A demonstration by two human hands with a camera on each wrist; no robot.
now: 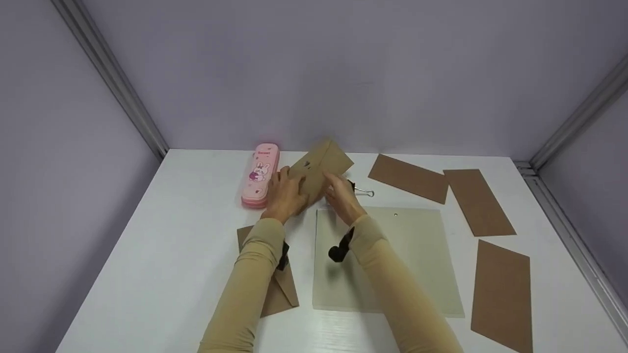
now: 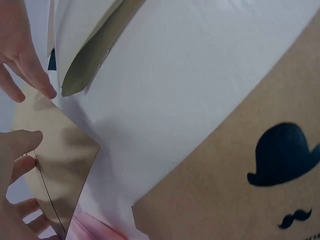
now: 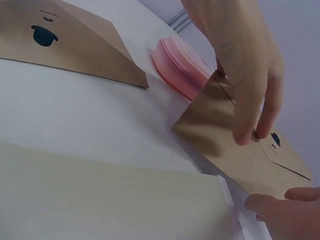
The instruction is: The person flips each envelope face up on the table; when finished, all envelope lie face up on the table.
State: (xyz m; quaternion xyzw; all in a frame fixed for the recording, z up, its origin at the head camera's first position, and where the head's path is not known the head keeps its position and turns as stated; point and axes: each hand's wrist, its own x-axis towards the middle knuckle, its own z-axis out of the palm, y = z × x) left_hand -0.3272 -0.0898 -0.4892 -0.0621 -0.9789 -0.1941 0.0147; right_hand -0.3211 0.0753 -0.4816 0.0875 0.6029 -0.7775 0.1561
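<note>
Head: left grip (image 1: 287,193) spread on envelope (image 1: 322,162); right grip (image 1: 342,196) at its edge, hold unclear.

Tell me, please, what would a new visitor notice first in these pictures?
Probably the pink case with its rabbit picture, near the far edge of the white table, left of the farther brown envelope that the left grip and right grip touch. In the left wrist view, a black hat print stands out on the other envelope, at lower right. Three flat brown pieces also catch the eye on the table's right side.
</note>
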